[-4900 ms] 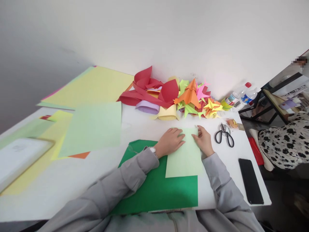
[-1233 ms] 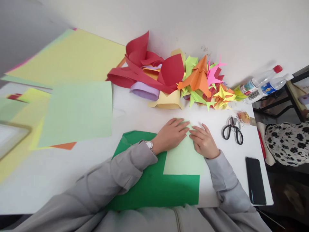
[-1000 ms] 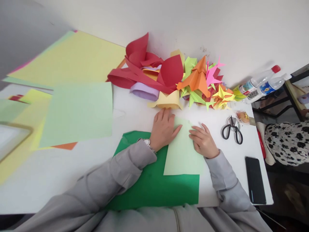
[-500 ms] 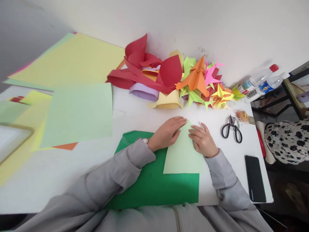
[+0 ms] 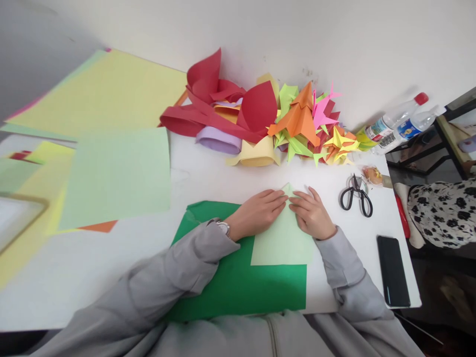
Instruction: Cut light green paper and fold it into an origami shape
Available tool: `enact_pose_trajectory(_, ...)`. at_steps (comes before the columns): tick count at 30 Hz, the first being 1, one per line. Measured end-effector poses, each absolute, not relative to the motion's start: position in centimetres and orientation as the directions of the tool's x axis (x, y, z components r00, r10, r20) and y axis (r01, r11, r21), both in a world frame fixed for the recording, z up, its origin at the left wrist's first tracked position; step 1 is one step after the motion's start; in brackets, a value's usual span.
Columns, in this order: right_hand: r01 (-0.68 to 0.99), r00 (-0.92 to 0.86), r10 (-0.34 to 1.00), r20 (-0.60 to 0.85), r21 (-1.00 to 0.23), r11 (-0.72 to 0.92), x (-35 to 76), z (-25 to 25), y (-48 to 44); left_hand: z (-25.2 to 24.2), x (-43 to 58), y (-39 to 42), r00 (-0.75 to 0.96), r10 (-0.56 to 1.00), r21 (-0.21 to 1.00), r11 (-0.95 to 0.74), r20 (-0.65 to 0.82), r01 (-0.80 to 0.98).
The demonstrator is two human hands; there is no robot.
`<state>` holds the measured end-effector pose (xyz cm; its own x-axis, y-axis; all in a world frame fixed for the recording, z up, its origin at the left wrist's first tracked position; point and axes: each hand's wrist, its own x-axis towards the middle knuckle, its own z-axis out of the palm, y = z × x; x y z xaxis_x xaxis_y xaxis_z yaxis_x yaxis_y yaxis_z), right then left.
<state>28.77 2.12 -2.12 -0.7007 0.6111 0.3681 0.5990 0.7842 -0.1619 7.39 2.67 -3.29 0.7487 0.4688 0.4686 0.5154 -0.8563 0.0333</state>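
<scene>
Here, mid-frame, left hand (image 5: 259, 212) and right hand (image 5: 313, 216) lie flat, fingertips meeting, pressing the paper (image 5: 281, 244) (top folded to a point) onto a green sheet (image 5: 238, 285); creasing seems in hand, wanting even pressure along both slants.

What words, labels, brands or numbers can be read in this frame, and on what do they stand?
Nothing here is legible.
Label on the red-capped bottle: too small and blurred to read.
Blue label on the second bottle: unreadable.
Dial of the watch: too small to read.
Phone: dark screen, no text shown.
</scene>
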Motion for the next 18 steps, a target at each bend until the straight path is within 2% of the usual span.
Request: enact_pose_trajectory(18,0.61,-0.696,0.617,0.367,-0.151,0.778,28.67,-2.04,2.05,-3.2,7.38,2.58,0.742,0.487,0.122,-0.863,0.46,0.49)
